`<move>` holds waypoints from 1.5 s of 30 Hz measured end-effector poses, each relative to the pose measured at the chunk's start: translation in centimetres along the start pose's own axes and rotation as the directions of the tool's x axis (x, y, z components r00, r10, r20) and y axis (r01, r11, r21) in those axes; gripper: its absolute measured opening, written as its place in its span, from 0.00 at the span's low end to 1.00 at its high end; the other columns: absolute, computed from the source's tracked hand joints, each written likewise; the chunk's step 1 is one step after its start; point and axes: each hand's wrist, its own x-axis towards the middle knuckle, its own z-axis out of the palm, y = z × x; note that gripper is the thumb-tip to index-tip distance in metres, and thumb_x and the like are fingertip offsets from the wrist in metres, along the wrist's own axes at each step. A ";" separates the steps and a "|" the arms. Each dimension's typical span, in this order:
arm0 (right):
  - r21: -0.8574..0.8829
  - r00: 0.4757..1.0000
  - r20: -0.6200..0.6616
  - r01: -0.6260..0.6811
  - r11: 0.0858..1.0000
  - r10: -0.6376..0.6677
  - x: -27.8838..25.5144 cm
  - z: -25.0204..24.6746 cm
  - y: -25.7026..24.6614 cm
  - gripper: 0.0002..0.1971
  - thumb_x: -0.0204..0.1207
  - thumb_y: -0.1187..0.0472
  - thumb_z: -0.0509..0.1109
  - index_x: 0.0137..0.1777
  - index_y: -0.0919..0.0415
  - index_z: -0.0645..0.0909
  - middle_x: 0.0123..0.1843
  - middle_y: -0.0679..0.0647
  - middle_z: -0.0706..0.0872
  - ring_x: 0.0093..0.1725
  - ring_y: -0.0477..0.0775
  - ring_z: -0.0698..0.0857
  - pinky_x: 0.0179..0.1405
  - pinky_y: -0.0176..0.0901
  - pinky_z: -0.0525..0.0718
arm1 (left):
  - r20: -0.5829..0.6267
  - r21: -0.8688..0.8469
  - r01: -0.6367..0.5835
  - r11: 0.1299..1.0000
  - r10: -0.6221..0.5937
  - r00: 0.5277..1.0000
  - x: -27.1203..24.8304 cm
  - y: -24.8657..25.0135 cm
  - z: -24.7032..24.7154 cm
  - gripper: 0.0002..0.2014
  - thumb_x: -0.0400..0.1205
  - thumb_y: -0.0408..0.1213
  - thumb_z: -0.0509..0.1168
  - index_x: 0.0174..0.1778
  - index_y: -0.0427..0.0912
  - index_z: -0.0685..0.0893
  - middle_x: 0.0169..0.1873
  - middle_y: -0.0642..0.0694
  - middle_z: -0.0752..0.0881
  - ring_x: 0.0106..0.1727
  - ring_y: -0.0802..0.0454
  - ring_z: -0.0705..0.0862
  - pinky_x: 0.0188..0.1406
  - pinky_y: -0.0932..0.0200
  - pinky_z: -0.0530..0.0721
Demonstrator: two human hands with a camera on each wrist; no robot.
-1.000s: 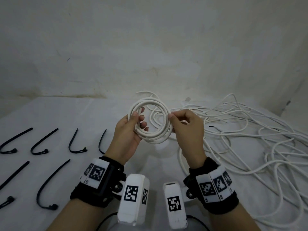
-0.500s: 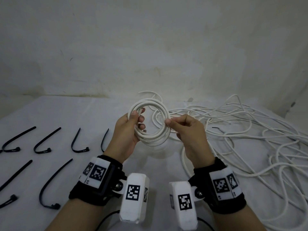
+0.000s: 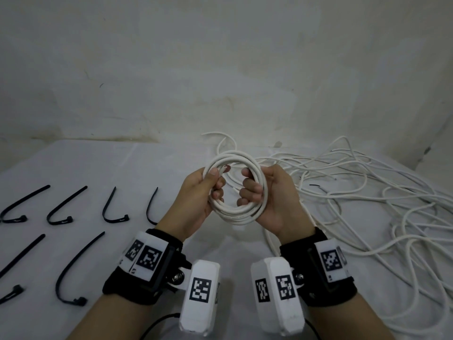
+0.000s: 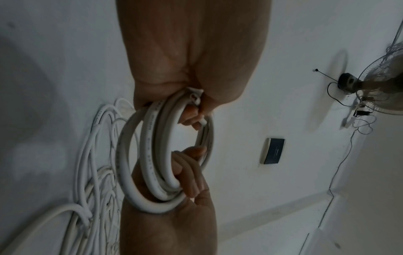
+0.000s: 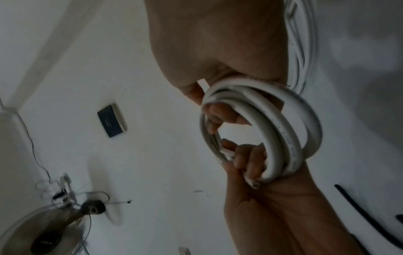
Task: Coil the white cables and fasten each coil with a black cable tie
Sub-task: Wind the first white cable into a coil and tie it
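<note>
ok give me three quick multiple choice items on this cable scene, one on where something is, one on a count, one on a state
1. Where do the black cable ties lie?
A. left of the hands on the table
B. on top of the loose cable pile
C. inside the coil

2. How many ties show in the head view?
A. two
B. six
C. ten

3. What state is the white coil in?
A. lying on the table, tied
B. held up by both hands, untied
C. held in one hand only

Answers:
1 A, the ties sit in two rows left of the left hand.
2 B, four in the far row, two nearer.
3 B, the left hand and right hand each grip a side, and no tie wraps the coil.
</note>
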 end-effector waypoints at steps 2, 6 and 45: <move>0.021 1.000 -0.015 0.012 1.000 -0.012 0.0 0.0 0.1 0.12 0.67 0.56 0.57 0.32 0.63 0.76 0.16 0.48 0.64 0.14 0.46 0.62 0.22 0.36 0.66 | 0.015 0.011 0.007 1.000 -0.007 1.000 0.0 -0.1 0.2 0.13 0.88 0.35 0.51 0.51 0.39 0.82 0.26 0.53 0.74 0.25 0.61 0.69 0.34 0.60 0.69; -0.022 0.994 -0.103 0.040 0.999 -0.042 0.1 -0.1 0.5 0.27 0.82 0.44 0.57 0.24 0.59 0.72 0.13 0.46 0.60 0.12 0.43 0.58 0.16 0.31 0.62 | 0.044 0.000 0.016 1.000 -0.016 0.999 -0.1 -0.2 0.3 0.12 0.88 0.35 0.52 0.54 0.38 0.81 0.27 0.52 0.75 0.27 0.60 0.71 0.34 0.63 0.70; -0.094 0.928 -0.268 0.243 0.965 -0.260 0.3 0.9 2.4 0.25 0.84 0.43 0.57 0.30 0.60 0.68 0.17 0.48 0.60 0.14 0.45 0.60 0.16 0.35 0.66 | -0.032 -0.030 0.064 0.997 -0.065 0.997 -0.1 0.8 0.1 0.15 0.88 0.42 0.51 0.47 0.39 0.80 0.34 0.46 0.80 0.31 0.55 0.76 0.31 0.64 0.79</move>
